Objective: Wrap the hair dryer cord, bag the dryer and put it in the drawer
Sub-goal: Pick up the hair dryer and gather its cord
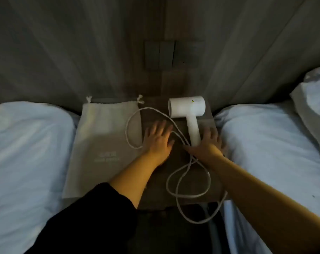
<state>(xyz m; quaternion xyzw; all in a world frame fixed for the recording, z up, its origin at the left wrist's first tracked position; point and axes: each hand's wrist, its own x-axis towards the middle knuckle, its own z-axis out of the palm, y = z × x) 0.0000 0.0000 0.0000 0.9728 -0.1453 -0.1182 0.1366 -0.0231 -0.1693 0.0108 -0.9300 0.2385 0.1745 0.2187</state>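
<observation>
A white hair dryer [187, 107] with a short round barrel lies on its side near the far right corner of the dark wooden bench [159, 182], its barrel towards the wall and its straight handle pointing back at the person. Its thin white cord [127, 129] is unwound. One wide loop runs from near the barrel out over the right edge of the flat beige cloth drawstring bag [104, 136], which covers the left part of the bench, and more loops lie below the handle and hang over the front edge. The left hand [158, 138], coming out of a black sleeve [91, 217], rests flat on the bench with fingers spread, gripping nothing; the cord passes just beside its thumb side. The right hand [207, 143] also lies flat and spread, holding nothing, just right of the handle's lower end, its thumb reaching left over the cord. White bedding [27, 153] flanks the bench on both sides. Behind it stands a grey panelled wall [64, 52] bearing a dark switch plate [166, 55].
</observation>
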